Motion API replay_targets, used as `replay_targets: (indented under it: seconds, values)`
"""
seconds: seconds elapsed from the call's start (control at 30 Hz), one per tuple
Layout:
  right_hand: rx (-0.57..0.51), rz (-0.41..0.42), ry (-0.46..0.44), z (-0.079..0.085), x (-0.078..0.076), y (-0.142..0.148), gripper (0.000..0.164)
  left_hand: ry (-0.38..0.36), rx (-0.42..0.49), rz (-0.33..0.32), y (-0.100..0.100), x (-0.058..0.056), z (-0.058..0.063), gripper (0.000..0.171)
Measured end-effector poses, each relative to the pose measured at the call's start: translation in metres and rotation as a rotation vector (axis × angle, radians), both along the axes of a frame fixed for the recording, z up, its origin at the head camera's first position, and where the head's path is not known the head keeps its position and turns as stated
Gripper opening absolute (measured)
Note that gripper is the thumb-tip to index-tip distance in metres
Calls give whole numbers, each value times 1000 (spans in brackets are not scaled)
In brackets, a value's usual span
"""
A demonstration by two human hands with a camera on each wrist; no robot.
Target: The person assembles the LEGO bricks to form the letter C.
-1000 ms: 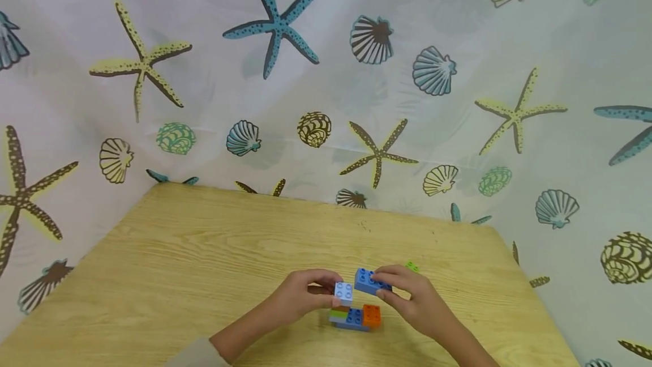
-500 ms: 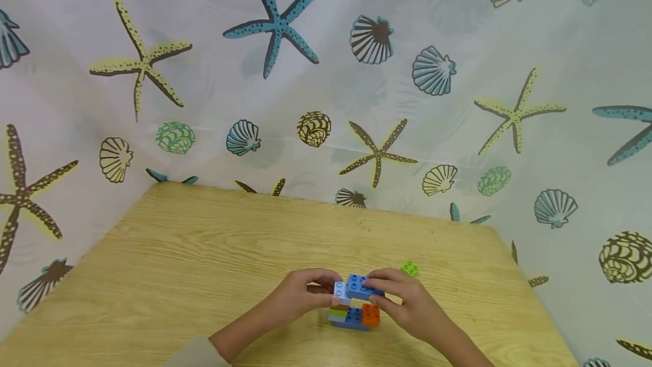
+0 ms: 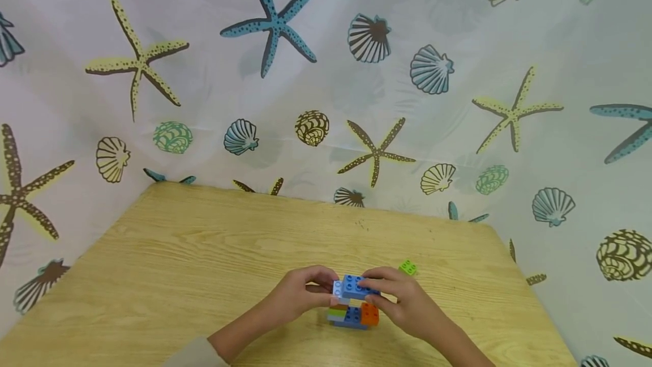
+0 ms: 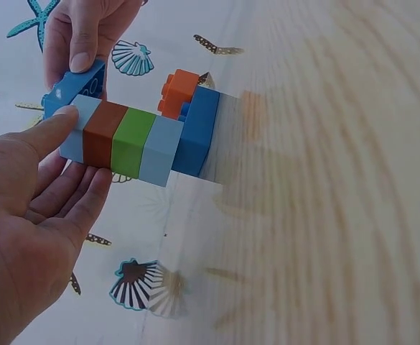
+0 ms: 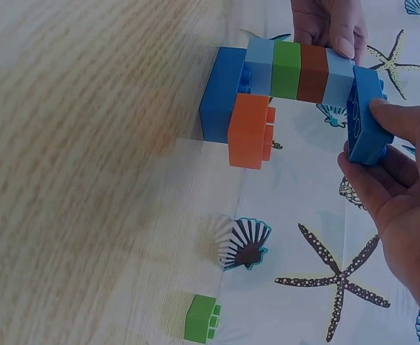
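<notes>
Blue brick (image 5: 365, 118) in right hand (image 3: 402, 298), stacked bricks (image 4: 120, 138) in left hand (image 3: 301, 294)

Right fingers (image 3: 381, 284) partly hide upper blue brick (image 3: 354, 292)

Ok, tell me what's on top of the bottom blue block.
The bottom blue block carries a stack of four blocks at one end and an orange block at the other, with bare studs between. Its top beneath them is covered.

Eight bricks (image 5: 361, 128) (two green), two hands (image 3: 296, 298)
</notes>
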State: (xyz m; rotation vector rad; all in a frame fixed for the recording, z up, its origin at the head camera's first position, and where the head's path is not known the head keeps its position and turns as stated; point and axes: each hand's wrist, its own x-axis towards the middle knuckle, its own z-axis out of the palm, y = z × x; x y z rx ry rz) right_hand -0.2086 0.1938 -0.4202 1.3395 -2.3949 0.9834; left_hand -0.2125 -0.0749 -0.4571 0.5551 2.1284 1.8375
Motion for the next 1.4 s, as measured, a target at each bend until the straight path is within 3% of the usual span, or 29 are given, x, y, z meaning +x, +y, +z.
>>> replay_targets:
  seconds: [0.47,0.7,1.4]
  values:
    - [114,21,27,12,-3,0,31,24,-16,6,1,-1,1,36]
    - [113,-1,22,10,-2,-1,30,8,-5,3,0,-1,2,36]
    - [94,-65,-157,12,1,4,27,-7,14,-7,2,2,5,36]
